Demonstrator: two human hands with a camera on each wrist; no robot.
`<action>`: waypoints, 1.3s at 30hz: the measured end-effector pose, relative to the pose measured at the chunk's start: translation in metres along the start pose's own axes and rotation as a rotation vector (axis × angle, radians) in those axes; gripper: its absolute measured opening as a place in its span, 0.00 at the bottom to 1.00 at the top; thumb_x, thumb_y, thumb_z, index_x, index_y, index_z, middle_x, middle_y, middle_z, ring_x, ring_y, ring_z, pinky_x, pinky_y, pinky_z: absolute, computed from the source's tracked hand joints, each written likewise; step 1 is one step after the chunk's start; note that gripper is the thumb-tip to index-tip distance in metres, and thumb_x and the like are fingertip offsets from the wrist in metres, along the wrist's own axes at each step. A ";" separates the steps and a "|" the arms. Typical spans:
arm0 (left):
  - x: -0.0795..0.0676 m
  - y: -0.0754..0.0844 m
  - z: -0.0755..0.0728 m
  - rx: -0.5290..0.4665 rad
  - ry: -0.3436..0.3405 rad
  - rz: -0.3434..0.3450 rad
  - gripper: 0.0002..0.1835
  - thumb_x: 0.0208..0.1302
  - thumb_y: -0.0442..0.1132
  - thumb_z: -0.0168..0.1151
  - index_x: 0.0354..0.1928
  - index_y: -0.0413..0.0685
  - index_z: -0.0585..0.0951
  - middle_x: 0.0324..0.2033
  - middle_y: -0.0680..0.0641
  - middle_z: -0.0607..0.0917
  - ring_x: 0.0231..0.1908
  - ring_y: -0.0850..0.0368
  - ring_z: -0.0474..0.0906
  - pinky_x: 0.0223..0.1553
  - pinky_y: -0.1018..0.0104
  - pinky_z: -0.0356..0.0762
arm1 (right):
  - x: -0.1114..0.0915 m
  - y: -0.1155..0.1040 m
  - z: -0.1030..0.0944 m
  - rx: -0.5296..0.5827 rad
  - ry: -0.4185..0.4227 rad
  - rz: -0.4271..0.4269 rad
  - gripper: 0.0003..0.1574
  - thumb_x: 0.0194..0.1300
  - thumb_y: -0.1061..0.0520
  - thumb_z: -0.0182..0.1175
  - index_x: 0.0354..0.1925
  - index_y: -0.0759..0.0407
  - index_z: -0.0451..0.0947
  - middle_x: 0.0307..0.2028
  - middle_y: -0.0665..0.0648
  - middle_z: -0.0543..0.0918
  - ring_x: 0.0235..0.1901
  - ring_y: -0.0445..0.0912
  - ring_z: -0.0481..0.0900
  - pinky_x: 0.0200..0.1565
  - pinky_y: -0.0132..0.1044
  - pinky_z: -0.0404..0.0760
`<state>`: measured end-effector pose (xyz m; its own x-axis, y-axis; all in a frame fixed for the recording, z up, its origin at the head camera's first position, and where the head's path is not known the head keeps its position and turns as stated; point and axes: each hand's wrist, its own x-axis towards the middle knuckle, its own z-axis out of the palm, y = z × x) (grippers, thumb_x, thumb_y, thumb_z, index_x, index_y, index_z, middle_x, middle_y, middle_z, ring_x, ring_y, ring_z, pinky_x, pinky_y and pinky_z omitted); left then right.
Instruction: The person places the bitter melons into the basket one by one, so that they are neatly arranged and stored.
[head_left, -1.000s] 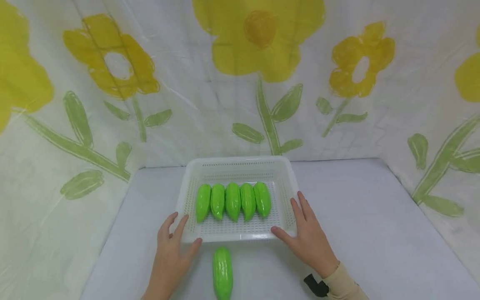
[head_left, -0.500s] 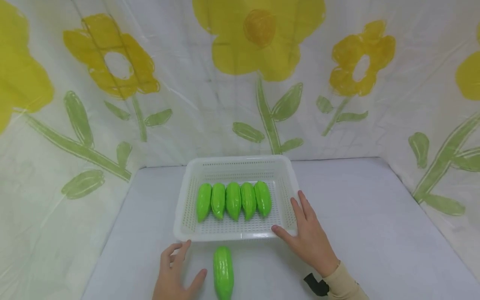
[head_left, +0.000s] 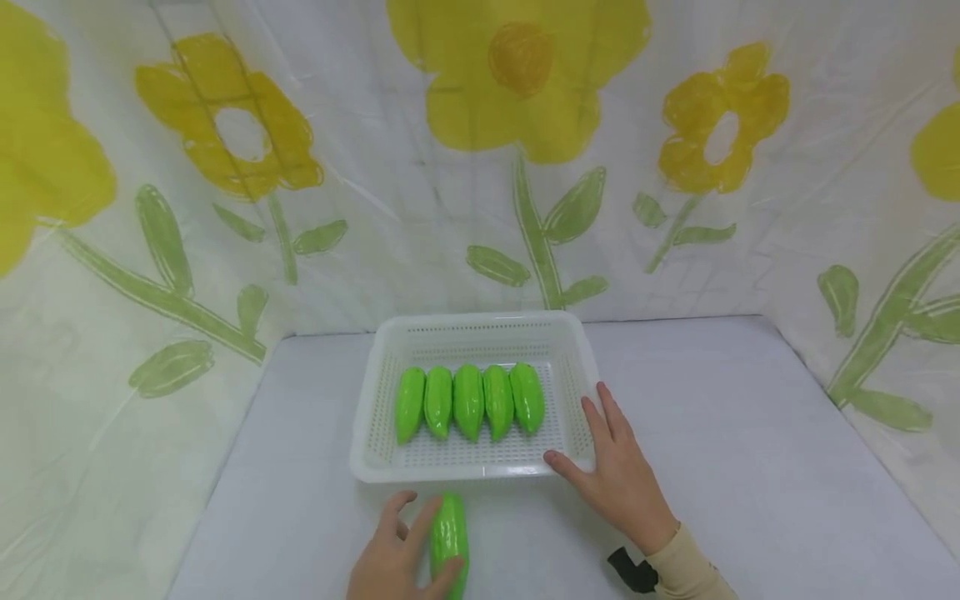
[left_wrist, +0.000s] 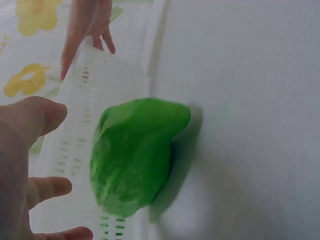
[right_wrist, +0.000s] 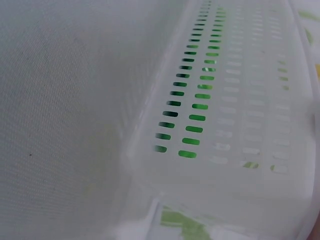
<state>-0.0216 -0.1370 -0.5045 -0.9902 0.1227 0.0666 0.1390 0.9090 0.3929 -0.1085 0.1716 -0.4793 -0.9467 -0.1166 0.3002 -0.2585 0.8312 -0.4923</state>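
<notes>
A glossy, bright green, elongated vegetable-like piece (head_left: 450, 533) lies on the table in front of the white perforated basket (head_left: 480, 472). My left hand (head_left: 397, 554) reaches over its left side, with thumb and fingers spread apart. In the left wrist view a gap shows between these fingers (left_wrist: 50, 187) and the green piece (left_wrist: 135, 155). My right hand (head_left: 622, 475) rests at the basket's front right corner, thumb over the front rim and long fingers straight along the right side. Several matching green pieces (head_left: 468, 404) lie side by side inside the basket.
A white cloth (head_left: 720, 433) covers the table. Behind it hangs a white curtain (head_left: 390, 233) printed with yellow flowers. A black strap-like piece (head_left: 632, 572) shows at the right sleeve (head_left: 690, 567). In the right wrist view the basket's slotted wall (right_wrist: 235, 170) fills the right half.
My left hand has left the basket's front left corner, moving down and then right to the loose green piece. My right hand has stayed at the basket corner.
</notes>
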 end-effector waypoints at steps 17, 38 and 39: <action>0.013 0.012 0.012 -0.098 -0.118 -0.030 0.41 0.56 0.62 0.71 0.70 0.54 0.74 0.67 0.45 0.70 0.29 0.63 0.76 0.25 0.71 0.75 | -0.002 0.001 0.002 -0.008 0.012 0.003 0.59 0.63 0.32 0.70 0.76 0.68 0.63 0.81 0.69 0.52 0.75 0.69 0.61 0.62 0.69 0.76; 0.009 0.037 -0.010 -0.282 -0.255 0.083 0.43 0.57 0.59 0.74 0.72 0.49 0.72 0.67 0.44 0.67 0.31 0.67 0.75 0.29 0.74 0.75 | -0.001 0.002 0.003 -0.013 0.046 -0.042 0.57 0.63 0.34 0.71 0.73 0.70 0.66 0.80 0.71 0.54 0.74 0.70 0.63 0.62 0.68 0.78; 0.008 0.041 -0.014 -0.285 -0.231 0.113 0.43 0.57 0.59 0.75 0.72 0.50 0.72 0.67 0.45 0.67 0.30 0.68 0.74 0.29 0.74 0.75 | -0.001 0.002 0.003 -0.013 0.048 -0.043 0.57 0.63 0.34 0.71 0.73 0.70 0.66 0.80 0.71 0.54 0.74 0.70 0.63 0.61 0.68 0.78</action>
<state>-0.0233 -0.1041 -0.4747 -0.9407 0.3316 -0.0716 0.2129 0.7413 0.6365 -0.1090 0.1720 -0.4829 -0.9245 -0.1265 0.3596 -0.2960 0.8327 -0.4679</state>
